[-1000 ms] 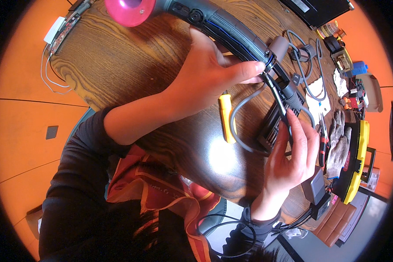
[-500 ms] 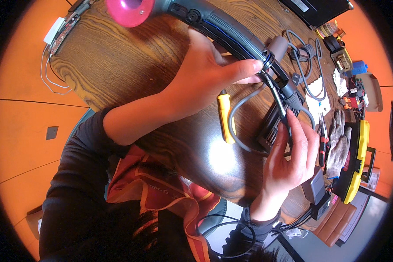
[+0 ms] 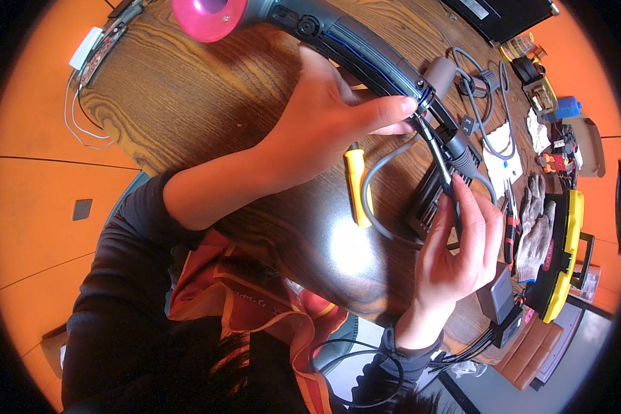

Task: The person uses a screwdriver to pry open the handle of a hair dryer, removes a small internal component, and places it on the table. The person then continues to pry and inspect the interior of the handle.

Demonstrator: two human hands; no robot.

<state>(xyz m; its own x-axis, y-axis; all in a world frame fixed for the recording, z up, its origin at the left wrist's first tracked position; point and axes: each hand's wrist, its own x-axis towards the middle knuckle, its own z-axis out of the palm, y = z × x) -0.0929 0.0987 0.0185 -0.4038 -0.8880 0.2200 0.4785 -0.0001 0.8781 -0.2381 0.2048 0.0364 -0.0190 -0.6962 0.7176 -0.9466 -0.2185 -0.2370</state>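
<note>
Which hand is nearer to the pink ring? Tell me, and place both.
Left. The left hand holds the dark handle, below and right of the pink ring; the right hand, with a slim tool, is farther off, lower and more rightward.

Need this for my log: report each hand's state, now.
Left hand: closed on the dryer.
Right hand: closed, holding a slim tool.

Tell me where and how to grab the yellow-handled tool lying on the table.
Pinch the yellow handle across its middle, probably best coming in from its near left. Long and slim, it lies flat with wood tabletop on that side; a grey cable curves close along its right, and the left hand is near its dark far end.
</note>
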